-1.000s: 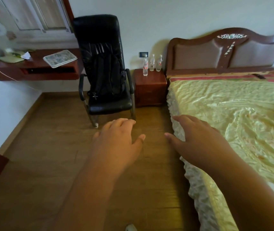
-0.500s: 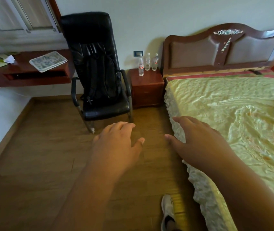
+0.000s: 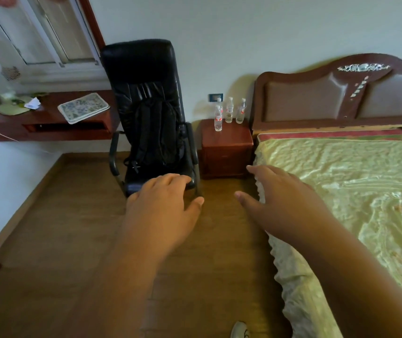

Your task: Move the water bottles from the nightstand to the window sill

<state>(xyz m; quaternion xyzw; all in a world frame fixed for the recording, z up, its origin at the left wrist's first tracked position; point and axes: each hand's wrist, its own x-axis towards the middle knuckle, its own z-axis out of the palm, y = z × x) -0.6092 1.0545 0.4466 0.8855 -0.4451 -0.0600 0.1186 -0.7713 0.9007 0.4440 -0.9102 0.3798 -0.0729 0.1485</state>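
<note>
Several clear water bottles with red labels stand upright on the wooden nightstand (image 3: 226, 147) against the far wall: one bottle (image 3: 218, 118) at the front left, another bottle (image 3: 229, 111) behind it, a third bottle (image 3: 241, 111) to the right. The window sill (image 3: 56, 69) runs below the window at the upper left. My left hand (image 3: 163, 206) and my right hand (image 3: 278, 198) reach forward, palms down, fingers relaxed, holding nothing. Both hands are well short of the nightstand.
A black armchair (image 3: 151, 113) with a black backpack on it stands between the nightstand and a wall-mounted wooden shelf (image 3: 46, 125) with a tray and small items. The bed (image 3: 353, 191) with a yellow-green cover fills the right. Wooden floor lies ahead; my shoe (image 3: 239, 329) shows below.
The view has moved nearer to the nightstand and chair, and more of the window shows at the upper left. Both hands stay outstretched and empty.
</note>
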